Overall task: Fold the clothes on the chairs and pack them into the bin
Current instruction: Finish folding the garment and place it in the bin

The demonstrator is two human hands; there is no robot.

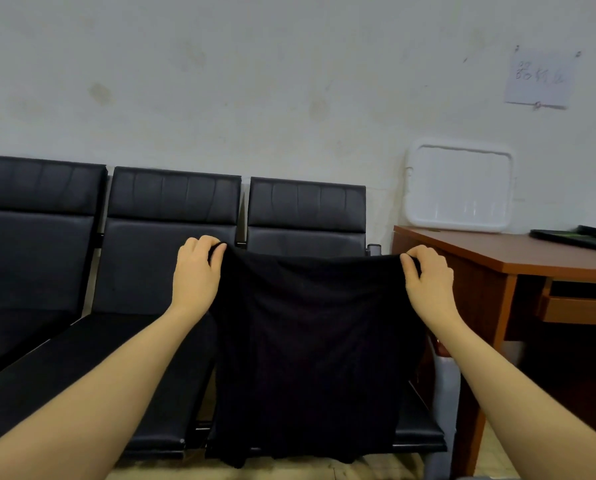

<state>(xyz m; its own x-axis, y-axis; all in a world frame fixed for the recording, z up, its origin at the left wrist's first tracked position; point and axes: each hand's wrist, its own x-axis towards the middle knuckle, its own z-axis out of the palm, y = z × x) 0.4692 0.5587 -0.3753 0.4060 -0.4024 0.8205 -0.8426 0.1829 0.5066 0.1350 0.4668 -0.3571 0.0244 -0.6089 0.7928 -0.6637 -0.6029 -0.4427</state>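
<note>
Both hands hold up one garment. The left hand [196, 268] has its fingers curled over and pinching the top left corner of a black, thin, soft fabric garment [313, 355]; the right hand [429, 277] pinches the top right corner in the same way. Each grip is closed on cloth, knuckles towards the camera, bare forearms reaching in from the bottom corners of the view.

Between the two hands the top edge of the garment is stretched nearly straight, sagging slightly in the middle. The cloth hangs down flat and open in one sheet, its bottom hem near the pale floor [376, 471]. It hangs in front of the rightmost seat of a row of three joined black padded leather chairs [172, 237] set against a stained white wall. No other clothes can be made out on the seats, though the dark cushions make that hard to judge.

To the right stands a reddish-brown wooden worktop [518, 252], with a white rectangular plastic lid or tray [459, 187] leaning on the wall above it. No bin is in view.

The task looks to be at an early point for this piece: the garment is spread out but not yet folded, and packing remains.
</note>
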